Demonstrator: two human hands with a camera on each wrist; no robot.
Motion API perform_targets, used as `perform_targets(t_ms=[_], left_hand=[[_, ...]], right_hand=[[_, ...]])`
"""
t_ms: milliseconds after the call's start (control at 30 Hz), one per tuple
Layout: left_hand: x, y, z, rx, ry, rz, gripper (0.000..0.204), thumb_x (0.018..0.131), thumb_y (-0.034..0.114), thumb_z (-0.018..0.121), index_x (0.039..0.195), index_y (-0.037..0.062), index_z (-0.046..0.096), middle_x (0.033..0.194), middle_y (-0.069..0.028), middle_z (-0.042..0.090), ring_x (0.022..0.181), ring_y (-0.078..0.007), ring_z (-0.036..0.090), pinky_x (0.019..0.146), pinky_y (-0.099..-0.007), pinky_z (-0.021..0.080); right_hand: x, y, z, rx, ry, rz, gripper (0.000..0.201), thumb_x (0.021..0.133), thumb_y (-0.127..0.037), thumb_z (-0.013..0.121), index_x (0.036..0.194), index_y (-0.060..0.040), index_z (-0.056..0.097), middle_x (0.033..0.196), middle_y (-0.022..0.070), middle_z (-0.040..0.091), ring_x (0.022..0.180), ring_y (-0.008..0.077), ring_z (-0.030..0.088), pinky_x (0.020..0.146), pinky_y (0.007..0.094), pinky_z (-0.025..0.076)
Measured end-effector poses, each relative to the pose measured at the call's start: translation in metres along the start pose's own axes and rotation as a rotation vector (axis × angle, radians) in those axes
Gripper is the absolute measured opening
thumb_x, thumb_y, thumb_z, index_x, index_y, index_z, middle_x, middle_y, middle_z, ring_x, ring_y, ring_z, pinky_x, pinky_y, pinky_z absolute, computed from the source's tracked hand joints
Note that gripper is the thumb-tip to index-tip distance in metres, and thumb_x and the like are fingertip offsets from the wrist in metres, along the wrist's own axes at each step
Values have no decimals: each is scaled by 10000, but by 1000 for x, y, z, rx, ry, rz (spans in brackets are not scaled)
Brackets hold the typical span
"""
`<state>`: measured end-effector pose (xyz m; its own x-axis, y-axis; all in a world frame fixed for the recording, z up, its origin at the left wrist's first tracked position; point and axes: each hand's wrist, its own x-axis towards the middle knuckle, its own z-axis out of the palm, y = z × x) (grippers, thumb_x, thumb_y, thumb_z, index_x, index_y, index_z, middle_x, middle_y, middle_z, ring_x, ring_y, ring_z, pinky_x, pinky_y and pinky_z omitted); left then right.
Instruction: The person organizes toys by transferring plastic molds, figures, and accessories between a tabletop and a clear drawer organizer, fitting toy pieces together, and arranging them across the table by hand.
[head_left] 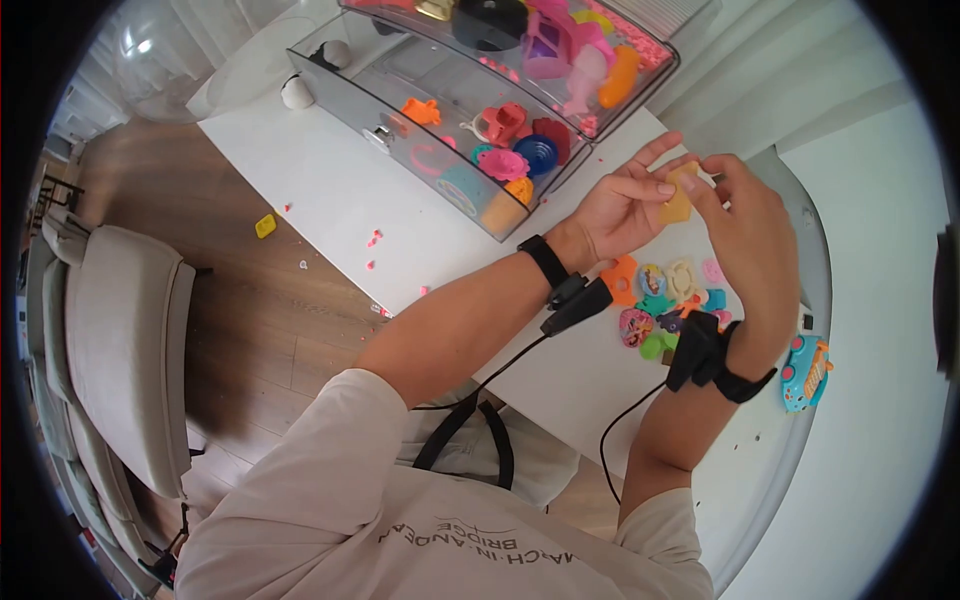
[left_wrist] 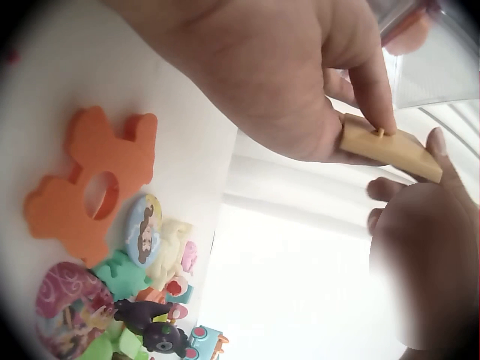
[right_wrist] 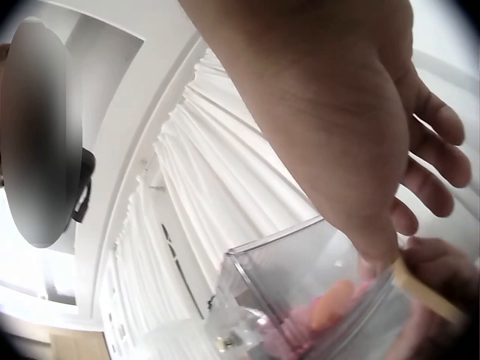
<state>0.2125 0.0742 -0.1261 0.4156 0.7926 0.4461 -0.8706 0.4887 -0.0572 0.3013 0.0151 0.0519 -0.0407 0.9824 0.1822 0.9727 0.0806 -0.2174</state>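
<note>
Your pale T-shirt (head_left: 520, 500) fills the near foreground. Leftmost, a clear drawer (head_left: 345, 100) with toys in it stands by the far left corner of the white desk (head_left: 290, 165). An orange cutout (head_left: 622, 280) and heaped small toys (head_left: 670, 322) lie toward its right edge. Above them, your left hand (head_left: 628, 205) pinches a tan block (head_left: 678, 207) under its thumb, other fingers fairly straight; your right hand (head_left: 752, 215) pinches the block's opposite end, fingers bent. Rightmost, a toy car (head_left: 803, 376) sits beside the curved grey edge.
</note>
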Motion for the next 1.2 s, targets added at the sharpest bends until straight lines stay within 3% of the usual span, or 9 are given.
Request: perform_targets(t_ms=[233,400,600,667,733,867,933,1033,1200], left_hand=[[-1,4,12,-55,0,-53,440,1017,81,522,1451,149,494,1424,-144,565,1341,-265,539,1175,-405,404],[-3,1,16,-49,22,-30,454,1000,348,613,1380,110,542,1359,-96,614,1238,-295,605,1109,-436,449],[-10,2,22,-2,42,-79,445,1039,400,579,1397,141,532,1339,-78,608,1282,-222,564,1056,-412,487],[-15,2,18,-35,35,-105,438,1050,403,568,1404,149,527,1337,-77,605,1301,-206,552,1043,-410,497],[-12,7,17,1019,-31,302,432,1066,394,543,1411,136,503,1420,-70,558,1292,-188,536,1081,-407,483],[-17,-5,31,858,157,361,449,1014,439,589,1334,126,563,1231,-85,632,1152,-283,632,1033,-435,501],[-14,4,9,202,362,96,434,1031,411,583,1357,129,531,1242,-87,605,1186,-269,607,1011,-434,517],[-21,5,-19,263,-31,98,422,1066,343,550,1438,189,426,1576,-16,403,1368,-215,433,1155,-407,405],[-17,-4,-4,174,33,206,423,1047,400,560,1393,166,493,1360,-60,536,1210,-260,554,1052,-455,480]], right_hand=[[2,-6,1,-27,-84,-89,230,920,-192,701,1058,-9,693,784,106,670,660,139,606,618,289,470],[-14,-45,7,684,155,-221,178,881,12,714,1057,-10,706,806,25,716,760,47,638,686,203,500],[-16,-76,54,410,435,-630,112,883,-9,733,990,10,710,812,37,699,751,53,642,711,221,519],[-16,-75,49,636,271,-464,121,873,-28,741,986,0,708,812,51,702,737,79,647,721,238,522],[-12,-68,40,845,121,-293,131,863,-46,750,981,-10,707,812,64,705,722,106,652,731,256,525],[-10,-35,31,472,-37,-443,207,823,-113,782,966,-6,677,842,76,653,742,201,641,720,311,517],[-15,-26,40,291,-64,-506,255,805,-131,797,976,-7,655,863,85,637,767,243,647,711,335,518],[-15,-20,64,95,-2,-489,355,779,-150,815,1024,-31,587,932,94,627,813,309,651,703,396,517],[-16,-40,53,-5,-110,-422,450,749,-200,830,1043,-74,514,1000,93,634,837,362,642,722,427,519]])
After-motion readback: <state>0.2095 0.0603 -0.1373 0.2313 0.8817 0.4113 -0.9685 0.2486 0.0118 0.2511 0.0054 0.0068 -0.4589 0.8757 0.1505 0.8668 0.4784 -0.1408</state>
